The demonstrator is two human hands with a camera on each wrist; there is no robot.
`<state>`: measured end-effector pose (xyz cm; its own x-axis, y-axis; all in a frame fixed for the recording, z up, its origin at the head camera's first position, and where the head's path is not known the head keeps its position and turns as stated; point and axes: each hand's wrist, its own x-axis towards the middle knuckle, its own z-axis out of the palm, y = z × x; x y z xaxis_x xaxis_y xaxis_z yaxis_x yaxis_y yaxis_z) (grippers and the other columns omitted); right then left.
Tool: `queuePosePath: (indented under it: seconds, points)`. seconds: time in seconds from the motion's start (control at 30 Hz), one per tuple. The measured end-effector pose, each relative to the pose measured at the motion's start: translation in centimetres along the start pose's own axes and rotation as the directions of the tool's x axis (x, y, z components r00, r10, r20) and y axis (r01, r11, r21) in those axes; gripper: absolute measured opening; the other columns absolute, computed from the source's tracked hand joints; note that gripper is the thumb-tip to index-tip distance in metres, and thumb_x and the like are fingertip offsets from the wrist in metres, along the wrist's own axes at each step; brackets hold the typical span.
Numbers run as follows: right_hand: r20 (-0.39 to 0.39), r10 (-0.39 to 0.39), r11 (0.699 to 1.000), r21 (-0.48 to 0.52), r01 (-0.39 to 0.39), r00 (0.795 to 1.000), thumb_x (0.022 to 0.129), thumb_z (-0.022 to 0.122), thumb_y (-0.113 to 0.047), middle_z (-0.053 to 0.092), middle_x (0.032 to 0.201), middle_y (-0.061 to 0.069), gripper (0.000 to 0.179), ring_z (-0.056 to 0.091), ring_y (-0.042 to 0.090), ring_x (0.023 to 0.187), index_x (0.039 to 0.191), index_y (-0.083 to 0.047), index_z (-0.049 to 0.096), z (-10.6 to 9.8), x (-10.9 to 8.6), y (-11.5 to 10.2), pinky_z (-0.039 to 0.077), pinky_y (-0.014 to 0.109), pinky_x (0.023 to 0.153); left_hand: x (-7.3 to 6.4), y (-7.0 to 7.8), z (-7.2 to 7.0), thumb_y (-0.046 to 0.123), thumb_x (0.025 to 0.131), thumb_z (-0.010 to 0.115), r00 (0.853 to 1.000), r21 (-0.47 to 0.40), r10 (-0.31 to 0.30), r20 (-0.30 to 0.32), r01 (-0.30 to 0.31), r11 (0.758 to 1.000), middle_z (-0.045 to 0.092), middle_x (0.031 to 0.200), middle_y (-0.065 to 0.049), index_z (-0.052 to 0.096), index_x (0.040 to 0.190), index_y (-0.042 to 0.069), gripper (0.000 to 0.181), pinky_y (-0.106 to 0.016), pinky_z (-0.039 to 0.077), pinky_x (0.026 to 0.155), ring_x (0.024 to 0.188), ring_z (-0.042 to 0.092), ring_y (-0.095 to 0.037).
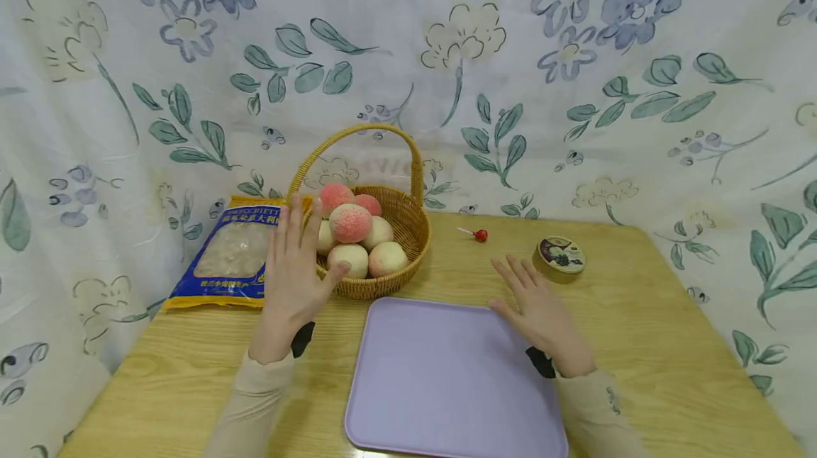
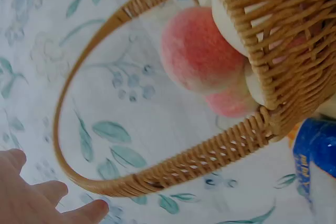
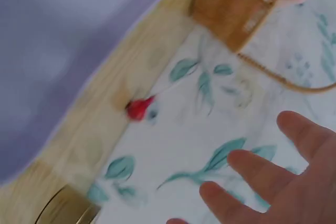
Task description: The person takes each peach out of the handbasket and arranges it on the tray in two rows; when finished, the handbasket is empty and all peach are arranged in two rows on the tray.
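Observation:
My left hand (image 1: pixel 295 284) is raised with straight, spread fingers and holds nothing. In the head view it overlaps the blue and yellow pasta bag (image 1: pixel 232 249) and the left side of a wicker basket (image 1: pixel 418 227). Pink and cream peaches (image 1: pixel 351 222) are heaped in that basket, under its tall arched handle. My right hand (image 1: pixel 536 309), also bare with fingers spread, hovers over the right edge of a lilac tray (image 1: pixel 447 380). Just beyond its fingers stands a round tin (image 1: pixel 559 259), and a red lollipop (image 1: pixel 480 235) lies farther back.
A light wooden table (image 1: pixel 664 344) carries everything. Behind it hangs a white curtain (image 1: pixel 396 32) with blue flowers and green leaves. The basket's handle (image 2: pixel 65 108) rises high near my left fingers. The tray's low rim (image 1: pixel 354 387) faces the table's near side.

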<state>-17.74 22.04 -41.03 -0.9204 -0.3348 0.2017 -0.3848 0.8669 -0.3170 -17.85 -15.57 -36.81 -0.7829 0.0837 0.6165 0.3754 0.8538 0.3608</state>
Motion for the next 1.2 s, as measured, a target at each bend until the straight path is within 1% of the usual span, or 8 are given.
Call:
queuePosePath:
  seconds: [0.1,0.23,0.43,0.57,0.7,0.87,0.97,1.2]
  points:
    - [0.022,-0.069,0.993,0.100,0.066,0.997,0.096,0.056,-0.044,0.028,0.159,0.013,0.068,0.025,0.039,0.146,0.154,-0.020,0.030,0.2,1.7,-1.9,0.030,0.061,0.110,0.6,-1.1,-0.1,0.085,0.083,0.013,0.999,-0.056,-0.049,-0.020,0.048,0.997,0.002,0.164,-0.015,0.007,0.158,0.020,0.100,-0.069,0.012,0.113,0.149,0.008,-0.044]
    - [0.052,-0.178,0.948,0.276,0.157,0.983,0.098,0.054,-0.043,0.028,0.160,0.007,0.065,0.028,0.034,0.146,0.154,-0.023,0.027,0.7,4.7,-4.5,0.028,0.058,0.113,0.8,-2.4,0.1,0.086,0.081,0.013,0.995,-0.094,-0.095,-0.034,0.092,0.991,0.003,0.163,-0.018,0.003,0.158,0.016,0.105,-0.069,0.019,0.110,0.147,0.014,-0.047]
    - [0.141,-0.255,0.793,0.597,0.123,0.957,0.101,0.052,-0.036,0.031,0.158,0.007,0.060,0.038,0.037,0.139,0.154,-0.020,0.028,2.1,9.9,-8.5,0.034,0.056,0.110,0.4,-3.5,0.9,0.085,0.082,0.019,0.993,-0.185,-0.119,-0.018,0.114,0.976,-0.004,0.164,-0.014,-0.006,0.157,0.013,0.107,-0.070,0.025,0.106,0.149,0.008,-0.042]
    - [0.190,-0.245,0.725,0.687,0.050,0.951,0.099,0.057,-0.022,0.033,0.157,0.010,0.061,0.035,0.035,0.142,0.153,-0.014,0.029,3.4,13.6,-10.8,0.036,0.052,0.111,0.2,-3.6,1.5,0.081,0.085,0.022,0.995,-0.234,-0.098,-0.021,0.090,0.968,-0.008,0.164,-0.012,-0.008,0.156,0.010,0.105,-0.068,0.023,0.110,0.151,0.003,-0.038]
    - [0.201,-0.199,0.727,0.687,0.006,0.959,0.095,0.063,-0.020,0.036,0.155,0.011,0.065,0.037,0.033,0.142,0.151,-0.010,0.032,4.8,16.8,-12.5,0.038,0.047,0.111,-0.1,-3.5,2.0,0.080,0.086,0.023,0.997,-0.266,-0.082,-0.016,0.075,0.961,-0.008,0.164,-0.013,-0.009,0.156,0.011,0.103,-0.067,0.020,0.112,0.150,0.002,-0.039]
    - [0.258,-0.182,0.755,0.655,-0.034,0.949,0.091,0.069,-0.027,0.047,0.144,0.012,0.068,0.053,0.029,0.126,0.150,-0.020,0.034,6.9,19.5,-15.1,0.046,0.044,0.102,-0.3,-3.4,2.3,0.079,0.086,0.024,0.995,-0.293,-0.097,-0.013,0.089,0.952,-0.007,0.164,-0.013,-0.008,0.157,0.012,0.103,-0.069,0.019,0.111,0.150,0.004,-0.041]
    - [0.267,-0.187,0.749,0.662,-0.039,0.945,0.087,0.072,-0.027,0.050,0.138,0.014,0.075,0.059,0.027,0.116,0.150,-0.019,0.031,7.9,20.1,-17.0,0.050,0.040,0.095,-0.2,-3.2,2.3,0.080,0.086,0.022,0.995,-0.298,-0.100,-0.001,0.095,0.950,-0.008,0.164,-0.012,-0.009,0.157,0.013,0.102,-0.069,0.016,0.113,0.150,0.002,-0.040]
    - [0.182,-0.111,0.740,0.671,-0.041,0.977,0.083,0.077,-0.024,0.056,0.133,0.014,0.078,0.061,0.027,0.114,0.147,-0.013,0.034,8.2,20.5,-19.6,0.052,0.040,0.092,0.4,-3.7,1.8,0.081,0.085,0.016,0.996,-0.280,-0.089,-0.008,0.083,0.956,-0.009,0.165,-0.009,-0.012,0.156,0.016,0.100,-0.065,0.008,0.116,0.151,0.000,-0.036]
